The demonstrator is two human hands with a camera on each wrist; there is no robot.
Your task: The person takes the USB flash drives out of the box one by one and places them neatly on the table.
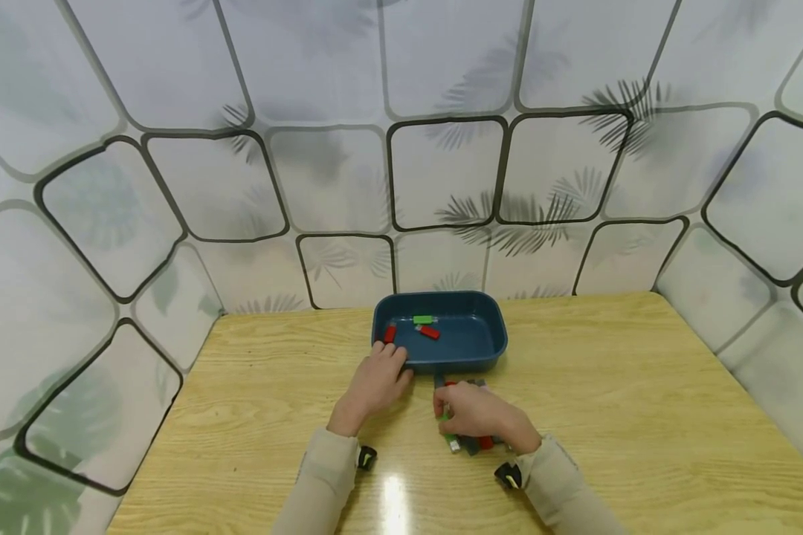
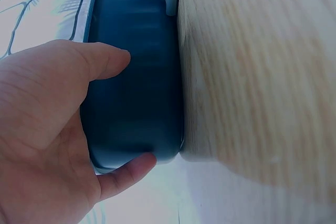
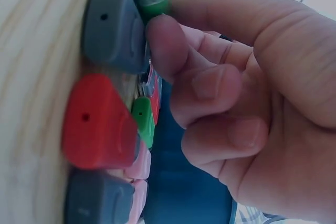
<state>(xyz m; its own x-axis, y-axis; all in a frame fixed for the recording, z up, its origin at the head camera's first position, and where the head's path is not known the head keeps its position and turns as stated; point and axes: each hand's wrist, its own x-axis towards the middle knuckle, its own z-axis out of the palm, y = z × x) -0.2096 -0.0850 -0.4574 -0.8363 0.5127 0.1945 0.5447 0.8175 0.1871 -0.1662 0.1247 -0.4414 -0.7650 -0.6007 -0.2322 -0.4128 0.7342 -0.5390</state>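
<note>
A dark blue tray [image 1: 471,366] stands on the table, holding a green USB flash drive [image 1: 423,319] and two red ones, one in the middle [image 1: 430,332] and one at the left end [image 1: 390,333]. My left hand [image 1: 373,380] grips the tray's near left corner, fingers over the rim and thumb [image 2: 113,61] against the outer wall. In front of the tray, my right hand [image 1: 475,412] pinches a green flash drive [image 3: 156,8] between thumb and finger, its metal plug showing. Beneath that hand lies a pile of drives: grey [image 3: 113,30], red [image 3: 97,124], green [image 3: 143,119] and pink [image 3: 139,163].
The wooden table [image 1: 609,386] extends to both sides of the tray. A patterned cloth [image 1: 442,171] rises behind it and along the sides. Black wrist devices sit at the left cuff [image 1: 366,458] and the right cuff [image 1: 508,475].
</note>
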